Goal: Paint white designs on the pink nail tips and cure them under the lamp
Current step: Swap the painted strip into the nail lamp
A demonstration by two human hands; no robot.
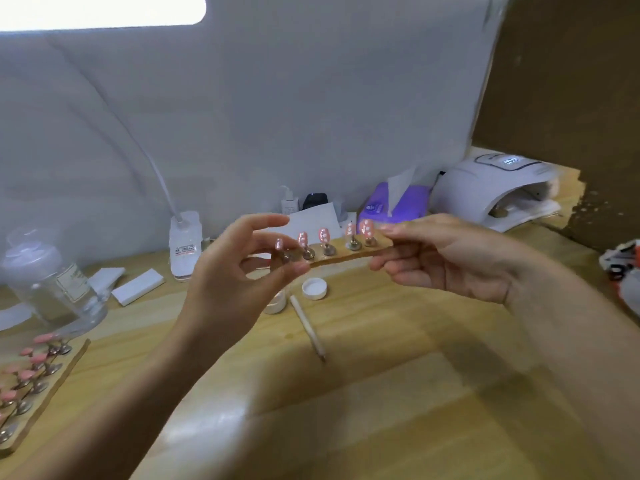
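Wooden strip [341, 253] of pink tips [324, 234], mid-frame above table [381, 393], pinched by left hand [239, 271] and right hand [446, 258] at either end; lamp [491, 188] upper right.

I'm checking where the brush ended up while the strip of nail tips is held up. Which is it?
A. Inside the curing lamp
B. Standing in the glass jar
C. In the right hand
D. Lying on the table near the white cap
D: the brush lies flat on the table just below the white cap, while the left hand and right hand hold only the strip.
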